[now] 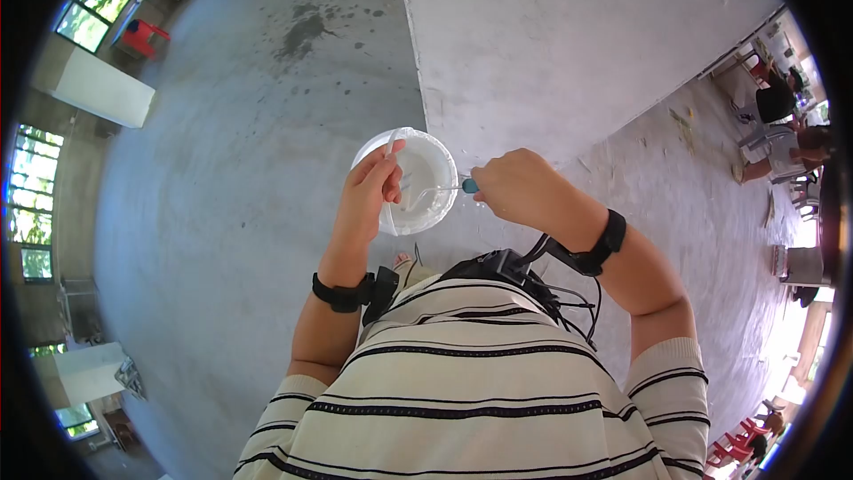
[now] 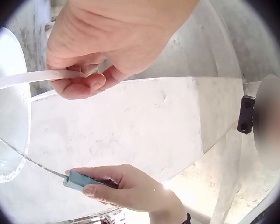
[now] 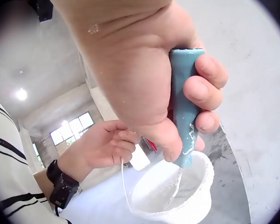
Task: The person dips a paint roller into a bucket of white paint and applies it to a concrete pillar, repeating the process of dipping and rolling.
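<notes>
A white bucket [image 1: 447,160], its inside coated in white, hangs in front of me. My left hand [image 1: 362,194] grips its white strap handle [image 2: 32,78] with curled fingers, at the bucket's left side in the head view. To the right of the bucket, my right hand [image 1: 526,188] holds the blue handle [image 3: 183,100] of a tool, fingers and thumb wrapped round it. White smears mark that handle. From it a thin bent metal rod [image 2: 30,158] reaches over the rim into the bucket. What the rod's far end carries is hard to tell.
A large pale wall panel [image 1: 569,44] stands right ahead, beyond the bucket. Grey concrete floor [image 1: 222,178] with dark stains spreads to the left. Farther off are white pillars [image 1: 105,89], a red chair [image 1: 142,37], and seated people [image 1: 775,102] at the right.
</notes>
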A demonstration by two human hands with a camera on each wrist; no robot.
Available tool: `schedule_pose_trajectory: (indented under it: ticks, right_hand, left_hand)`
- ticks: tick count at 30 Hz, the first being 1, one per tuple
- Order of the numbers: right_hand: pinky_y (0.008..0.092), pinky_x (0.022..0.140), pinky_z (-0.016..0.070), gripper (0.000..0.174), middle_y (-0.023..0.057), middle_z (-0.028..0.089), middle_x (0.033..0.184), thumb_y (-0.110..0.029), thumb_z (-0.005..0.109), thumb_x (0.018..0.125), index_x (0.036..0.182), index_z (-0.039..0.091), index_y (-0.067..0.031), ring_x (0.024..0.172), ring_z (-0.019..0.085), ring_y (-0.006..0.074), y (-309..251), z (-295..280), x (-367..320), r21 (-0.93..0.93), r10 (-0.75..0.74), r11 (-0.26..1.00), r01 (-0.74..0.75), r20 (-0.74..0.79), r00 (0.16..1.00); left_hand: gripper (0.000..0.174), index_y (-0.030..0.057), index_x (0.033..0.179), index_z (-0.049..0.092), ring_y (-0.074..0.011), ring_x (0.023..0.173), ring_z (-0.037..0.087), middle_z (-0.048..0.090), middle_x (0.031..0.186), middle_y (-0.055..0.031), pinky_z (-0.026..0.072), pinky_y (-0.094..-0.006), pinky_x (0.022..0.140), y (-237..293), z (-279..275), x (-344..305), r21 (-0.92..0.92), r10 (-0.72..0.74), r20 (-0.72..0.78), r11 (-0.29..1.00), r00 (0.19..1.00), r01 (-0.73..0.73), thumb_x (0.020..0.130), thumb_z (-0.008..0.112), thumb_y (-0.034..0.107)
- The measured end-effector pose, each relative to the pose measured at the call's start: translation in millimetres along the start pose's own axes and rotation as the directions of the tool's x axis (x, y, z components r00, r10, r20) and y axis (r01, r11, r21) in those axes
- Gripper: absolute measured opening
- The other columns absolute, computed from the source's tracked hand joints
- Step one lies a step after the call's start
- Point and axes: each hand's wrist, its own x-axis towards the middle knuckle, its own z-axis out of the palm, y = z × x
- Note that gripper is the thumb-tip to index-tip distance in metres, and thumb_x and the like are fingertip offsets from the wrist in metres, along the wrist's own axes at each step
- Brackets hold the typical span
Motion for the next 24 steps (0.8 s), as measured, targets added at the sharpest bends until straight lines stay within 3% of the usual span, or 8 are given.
schedule_pose_trajectory:
  ticks: [5,8,15,17,18,20,23,24]
  right_hand:
    - [0.0408,0.058,0.0468,0.018,0.013,0.063,0.066,-0.022,0.065,0.079,0.071,0.065,-0.0055,0.063,0.062,0.0319,2.0,15.3,11.4,-0.025,-0.011,1.0,0.012,0.013,1.0]
    - [0.0412,0.058,0.0468,0.017,0.0126,0.063,0.066,-0.021,0.065,0.078,0.071,0.065,-0.0062,0.063,0.062,0.0319,7.1,24.1,10.6,-0.018,0.019,1.0,-0.018,0.039,0.999]
    - [0.0405,0.058,0.0469,0.017,0.0131,0.062,0.066,-0.025,0.064,0.08,0.08,0.064,-0.0079,0.065,0.062,0.0302,1.6,8.8,-13.0,-0.014,0.062,0.998,-0.061,0.042,0.997]
    - [0.0395,0.06,0.0473,0.021,0.0152,0.064,0.071,-0.025,0.063,0.081,0.09,0.064,-0.0059,0.068,0.062,0.0311,2.1,-1.7,-36.3,0.1,0.213,0.971,-0.217,0.044,0.976]
    - [0.0395,0.06,0.0473,0.021,0.0152,0.064,0.071,-0.025,0.063,0.081,0.09,0.064,-0.0059,0.068,0.062,0.0311,7.8,0.3,-46.0,0.091,0.205,0.974,-0.209,0.043,0.978]
    - [0.0382,0.062,0.0475,0.027,0.0151,0.064,0.074,-0.027,0.059,0.085,0.1,0.064,-0.0057,0.068,0.062,0.0316,21.4,8.3,-65.8,0.427,0.299,0.861,-0.276,0.014,0.954]
    - [0.037,0.064,0.0469,0.031,0.0152,0.064,0.078,-0.028,0.06,0.084,0.108,0.063,-0.0083,0.067,0.06,0.0316,36.7,27.0,-85.2,0.565,0.374,0.74,-0.365,0.105,0.922]
    - [0.0309,0.055,0.0443,0.033,0.01,0.061,0.068,-0.029,0.057,0.087,0.112,0.061,-0.0065,0.055,0.056,0.0223,47.5,48.0,-91.9,0.62,0.342,0.719,-0.313,0.077,0.937]
  left_hand:
    - [0.028,0.005,0.113,0.06,-0.0061,0.056,0.036,0.043,0.068,0.0036,0.0357,-0.0216,0.056,-3.5,-1.7,2.4,-0.025,-0.018,0.02,1.0,1.0,0.019,0.092,0.05,0.02]
    - [0.029,0.0018,0.114,0.059,-0.0067,0.056,0.036,0.042,0.068,0.0029,0.036,-0.0233,0.055,-7.2,3.7,3.2,0.0,0.009,0.017,1.0,1.0,-0.009,0.093,0.045,0.017]
    - [0.029,0.0035,0.115,0.059,-0.0061,0.057,0.037,0.043,0.068,0.0035,0.0356,-0.0219,0.056,-9.4,1.2,6.8,-0.032,-0.005,0.046,0.999,0.999,0.007,0.092,0.05,0.019]
    - [0.03,0.0019,0.115,0.058,-0.0062,0.057,0.036,0.042,0.068,0.0035,0.0357,-0.0224,0.055,-9.7,-0.7,6.9,-0.04,-0.002,-0.001,0.999,1.0,0.002,0.091,0.05,0.02]
    - [0.03,0.0019,0.115,0.058,-0.0062,0.057,0.036,0.042,0.068,0.0035,0.0357,-0.0224,0.055,-9.5,0.4,6.6,-0.047,0.006,-0.007,0.999,1.0,-0.006,0.091,0.05,0.02]
    - [0.031,0.0006,0.114,0.058,-0.0067,0.057,0.036,0.042,0.068,0.0034,0.0361,-0.0235,0.055,-6.8,2.5,5.2,-0.021,0.031,-0.006,0.999,1.0,-0.031,0.091,0.051,0.02]
    - [0.033,0.0002,0.115,0.057,-0.0074,0.056,0.036,0.043,0.068,0.0032,0.0367,-0.024,0.056,0.1,7.0,7.6,-0.038,-0.001,0.008,0.999,1.0,0.001,0.092,0.05,0.022]
    - [0.033,0.0002,0.115,0.057,-0.0074,0.056,0.036,0.043,0.068,0.0032,0.0367,-0.024,0.056,1.1,7.2,9.3,-0.043,0.009,0.0,0.999,1.0,-0.009,0.092,0.05,0.022]
